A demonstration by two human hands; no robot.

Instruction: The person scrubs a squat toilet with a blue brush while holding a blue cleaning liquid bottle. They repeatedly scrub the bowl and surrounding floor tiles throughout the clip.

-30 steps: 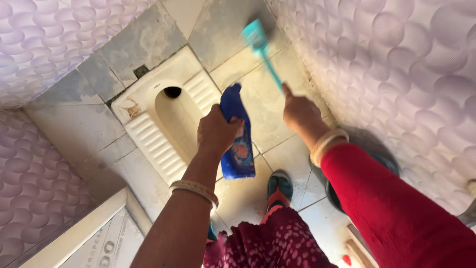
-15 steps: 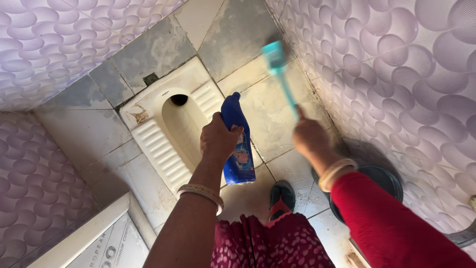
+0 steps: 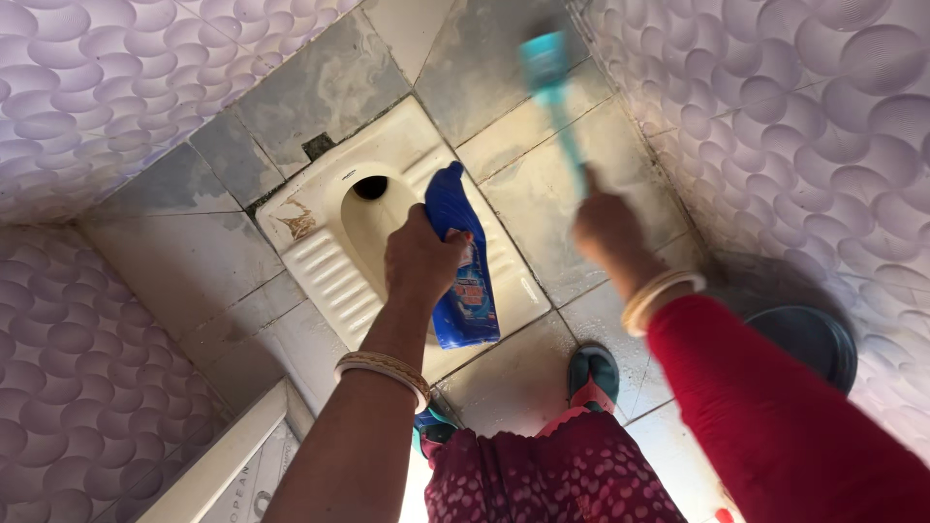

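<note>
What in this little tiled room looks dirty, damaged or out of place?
The white squat pan has a brown, rusty-looking stain on its back left corner. The grey floor tiles behind it look blotchy and discoloured, and a small dark square gap sits at the pan's back edge. Nothing looks spilled.

White squat toilet pan (image 3: 320, 208) w/ ribbed footrests set in grey floor tiles (image 3: 320, 92), rust-coloured stain near its drain hole (image 3: 369, 187). Walls (image 3: 794, 107) on 3 sides covered in pale lilac bubble-pattern panels; dark round bucket (image 3: 809, 341) stands by the one on the right. Bottom left: white door frame (image 3: 218, 460); teal shoe (image 3: 593, 373) on the tiles, dotted maroon garment (image 3: 552, 475) below it.
</note>
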